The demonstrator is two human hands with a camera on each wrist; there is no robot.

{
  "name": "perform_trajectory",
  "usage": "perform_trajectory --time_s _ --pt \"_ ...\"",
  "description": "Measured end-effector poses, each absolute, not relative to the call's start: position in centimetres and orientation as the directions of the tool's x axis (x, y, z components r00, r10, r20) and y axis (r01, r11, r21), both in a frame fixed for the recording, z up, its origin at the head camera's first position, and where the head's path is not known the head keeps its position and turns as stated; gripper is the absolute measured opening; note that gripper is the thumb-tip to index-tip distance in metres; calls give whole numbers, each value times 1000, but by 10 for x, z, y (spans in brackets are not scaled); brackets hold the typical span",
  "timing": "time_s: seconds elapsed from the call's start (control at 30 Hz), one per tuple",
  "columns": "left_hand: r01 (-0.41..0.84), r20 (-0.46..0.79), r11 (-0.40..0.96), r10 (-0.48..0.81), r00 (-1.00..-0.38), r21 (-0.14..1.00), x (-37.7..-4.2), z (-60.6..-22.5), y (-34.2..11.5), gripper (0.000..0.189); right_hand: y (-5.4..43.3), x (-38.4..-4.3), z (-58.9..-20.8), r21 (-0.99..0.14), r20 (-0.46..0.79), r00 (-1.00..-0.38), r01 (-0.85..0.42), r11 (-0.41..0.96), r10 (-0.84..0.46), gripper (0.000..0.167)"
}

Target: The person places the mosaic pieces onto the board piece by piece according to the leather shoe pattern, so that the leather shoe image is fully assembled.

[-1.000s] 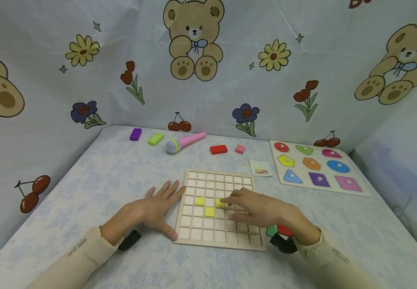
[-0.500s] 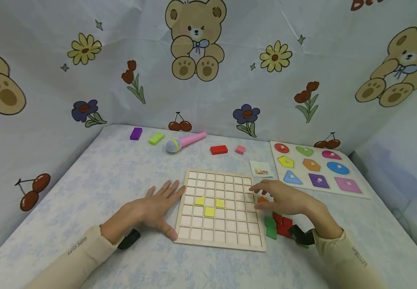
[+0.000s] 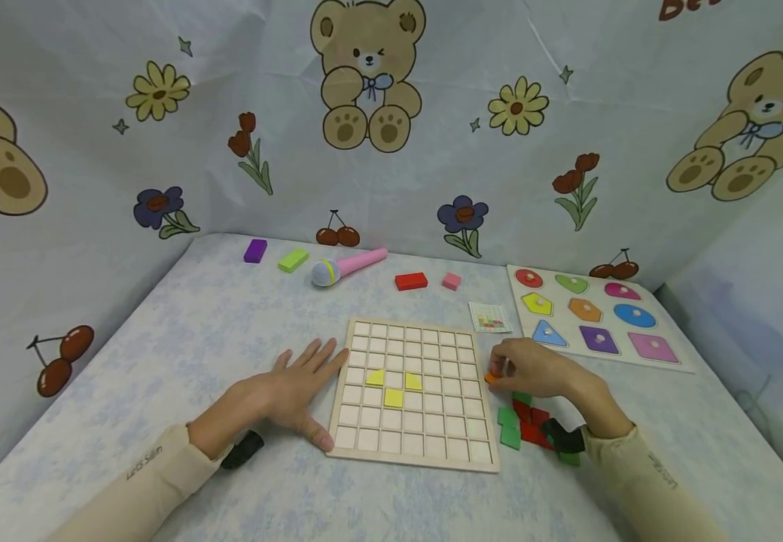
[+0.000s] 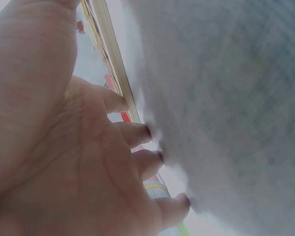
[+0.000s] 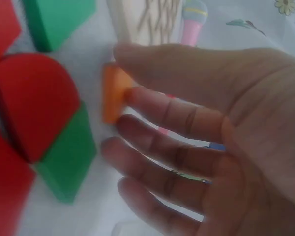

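A wooden grid board [image 3: 425,459] lies on the table with several yellow tiles, one of them a square yellow tile [image 3: 394,397], in its cells. My left hand [image 3: 297,399] rests flat with fingers spread, thumb and forefinger touching the board's left edge. Just beyond the right edge, my right hand [image 3: 535,369] has its thumb and forefinger on a small orange tile [image 5: 115,93] on the table, pinching it; the other fingers curve loosely beside it. Close to that hand lie several red tiles [image 3: 534,433] and green tiles [image 3: 510,434], partly under the wrist.
Behind the board are a pink toy microphone [image 3: 351,265], a purple block [image 3: 255,251], a lime block [image 3: 293,260], a red block [image 3: 411,281] and a pink block [image 3: 452,281]. A small pattern card [image 3: 490,318] and a shape puzzle board [image 3: 568,350] lie at the back right.
My right hand has left a yellow tile on the board, moved right past the edge, and closed its fingers on the orange tile. The left hand stays put.
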State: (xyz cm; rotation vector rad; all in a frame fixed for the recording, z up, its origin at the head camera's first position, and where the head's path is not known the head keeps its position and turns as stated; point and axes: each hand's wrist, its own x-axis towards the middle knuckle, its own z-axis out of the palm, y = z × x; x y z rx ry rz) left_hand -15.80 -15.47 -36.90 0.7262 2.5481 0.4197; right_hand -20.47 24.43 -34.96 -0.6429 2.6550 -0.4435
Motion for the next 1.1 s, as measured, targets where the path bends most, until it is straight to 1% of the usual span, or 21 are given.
perform_trajectory --time_s 0.33,0.47,0.6,0.77,1.1 --pt "410 -342 816 553 -759 408 -156 -370 -152 136 247 -205 -356 -377 -240 -841 -379 845 -484 13" --pt "409 -342 822 545 -765 396 -156 -368 -152 136 242 -205 -350 -366 -179 -856 -399 841 -485 13" --pt "405 -342 824 542 -768 397 -155 -365 -154 136 223 -204 -344 -384 -111 -845 -448 807 -522 14" --pt "403 -336 818 546 -767 410 -155 -365 -155 137 187 -201 -341 -375 -77 -801 -528 762 -593 15" --pt "405 -345 823 544 -765 399 -157 -368 -153 136 119 -194 -340 -380 -71 -649 -685 622 -758 8"
